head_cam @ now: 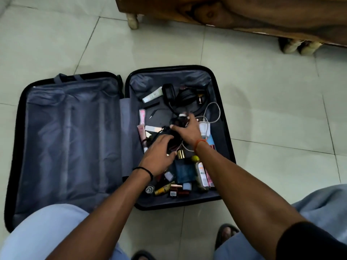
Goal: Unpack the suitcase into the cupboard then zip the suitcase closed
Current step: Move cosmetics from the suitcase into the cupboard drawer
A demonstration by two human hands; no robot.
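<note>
Right hand (187, 129) curled over a tangle of glossy black cords and a small dark item (177, 121) near the middle of the filled half, fingertips hooked round it, thumb stretched left; exactly what is gripped, impossible to tell. Thin orange thread round that wrist. Left hand (159, 152) palm down just below and beside, fingers bent onto the same soft black heap (165, 136), thumb tip close to a gold-capped dark glass bottle (181, 156); black band on the wrist. Whether anything is actually pinched there, unclear.

Around the hands: a looping white cable (213, 113) with a white plug block, black padded headphones (185, 97) farther up, a white squeeze tube (152, 94) lying slanted, pink slim tubes (142, 117) along the left edge. Nearer the body, a clutter of small cosmetics: a yellow tube (164, 188), a pale plastic bottle with a yellow-green cap (200, 173), short lipstick-like sticks.

All of it inside a black hard-shell suitcase (20, 117) lying open flat on pale glossy floor tiles (56, 44), both halves lined in smooth grey fabric, the left half holding only creased lining. Beyond, a dark polished wooden cupboard base (244, 14) on stubby feet.
</note>
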